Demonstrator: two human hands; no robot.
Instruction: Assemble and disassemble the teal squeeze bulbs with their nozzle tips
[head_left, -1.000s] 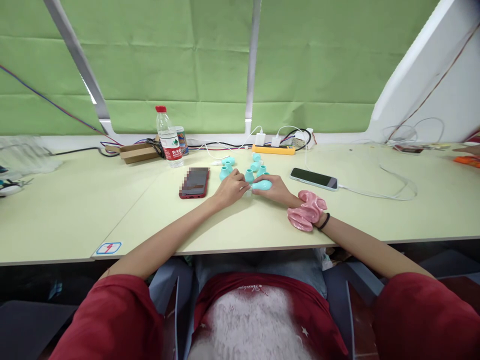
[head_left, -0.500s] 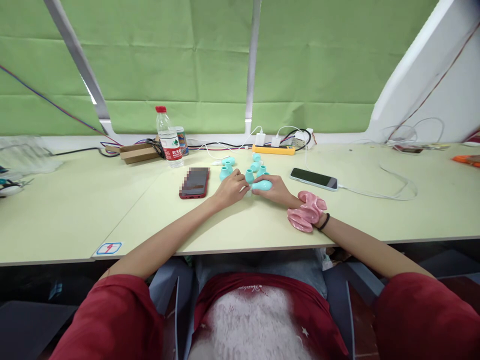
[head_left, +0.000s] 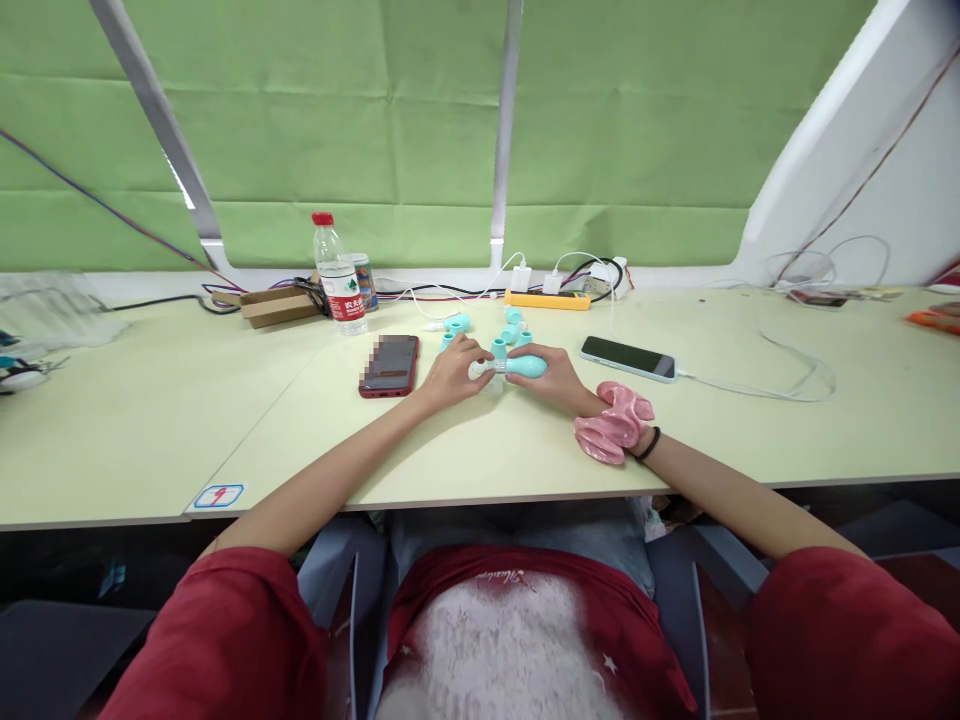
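Observation:
Between my two hands a turquoise squeeze bulb [head_left: 528, 367] lies sideways, its narrow end toward the left. My right hand [head_left: 556, 380] is wrapped round the bulb from the right side. A whitish clear nozzle [head_left: 478, 370] is in line with the bulb, and the fingers of my left hand [head_left: 452, 372] pinch it. A see-through stretch shows where nozzle and bulb meet; whether they are fully joined I cannot tell. Just behind my fingers stands a turquoise bulb part [head_left: 499, 347] with an open top. More turquoise pieces [head_left: 513, 331] are scattered behind it.
A red-cased phone [head_left: 389, 366] lies left of my hands, a phone on a cable [head_left: 628, 358] to the right. Farther back are a water bottle [head_left: 339, 275], a can [head_left: 363, 280], a cardboard box [head_left: 282, 306] and a yellow power strip [head_left: 547, 299] with cords.
My left fingers have shifted slightly left and up, and the clear nozzle between the hands now shows at more length. My right hand has barely moved and still holds the bulb.

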